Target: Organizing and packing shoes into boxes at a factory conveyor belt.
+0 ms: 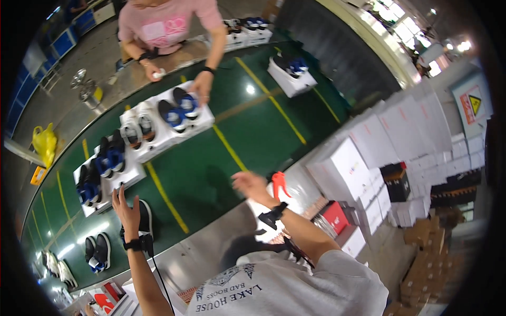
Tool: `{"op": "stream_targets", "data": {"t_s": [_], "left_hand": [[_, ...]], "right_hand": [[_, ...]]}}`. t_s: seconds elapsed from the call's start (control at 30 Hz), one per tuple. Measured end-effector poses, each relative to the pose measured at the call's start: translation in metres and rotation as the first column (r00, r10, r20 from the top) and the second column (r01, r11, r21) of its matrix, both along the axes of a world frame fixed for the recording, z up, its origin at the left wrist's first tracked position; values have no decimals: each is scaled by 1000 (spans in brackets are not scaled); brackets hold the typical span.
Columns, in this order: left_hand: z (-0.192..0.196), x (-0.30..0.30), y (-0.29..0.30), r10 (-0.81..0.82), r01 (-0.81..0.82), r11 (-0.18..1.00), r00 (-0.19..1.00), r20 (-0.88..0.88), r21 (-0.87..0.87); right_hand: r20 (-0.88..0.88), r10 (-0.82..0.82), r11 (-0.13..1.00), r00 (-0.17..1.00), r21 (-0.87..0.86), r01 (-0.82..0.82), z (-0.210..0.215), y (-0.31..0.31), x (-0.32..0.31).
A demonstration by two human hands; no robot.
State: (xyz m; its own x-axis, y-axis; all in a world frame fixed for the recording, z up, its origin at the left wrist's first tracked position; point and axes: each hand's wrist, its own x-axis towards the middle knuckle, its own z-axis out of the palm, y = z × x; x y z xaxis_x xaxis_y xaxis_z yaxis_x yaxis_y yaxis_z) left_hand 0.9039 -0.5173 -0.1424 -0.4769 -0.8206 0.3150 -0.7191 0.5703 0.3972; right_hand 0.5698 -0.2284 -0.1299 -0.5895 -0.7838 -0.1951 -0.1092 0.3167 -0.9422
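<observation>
My left hand [126,215] is open, its fingers stretched over the near left of the green conveyor belt [197,181]. Just beside it is a dark shoe with a white sole rim [146,217], partly hidden by the hand. My right hand [251,186] is over the belt's near edge, smeared by motion, so its fingers cannot be made out. Close to its right lies a red-orange tool [279,184]. White boxes [138,176] with pairs of blue-and-black shoes [109,156] stand on the belt beyond my left hand.
Across the belt, a person in a pink shirt [168,26] touches a shoe box [197,129] and holds a small white thing. Another box with shoes [295,81] stands far right. White boxes [342,168] are stacked beside me. Loose shoes [98,251] sit at left.
</observation>
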Motion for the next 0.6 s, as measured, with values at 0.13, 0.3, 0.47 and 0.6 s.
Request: {"op": "stream_targets", "data": {"t_s": [0.13,0.3,0.47,0.6], "left_hand": [[-12,5,91,10,-1,992,997,-73,127],[-16,-50,195,-109,192,931,958,-265,312],[-1,-32,232,-45,129,948,960,-277,291],[-10,10,227,146,-31,922,951,-271,386]], "right_hand": [[-681,-489,787,546,-75,612,39,179,-135],[-678,-676,136,288,270,953,26,443,-230],[234,-724,690,649,250,679,-8,418,-208],[557,-732,548,391,142,824,-9,350,-174]]}}
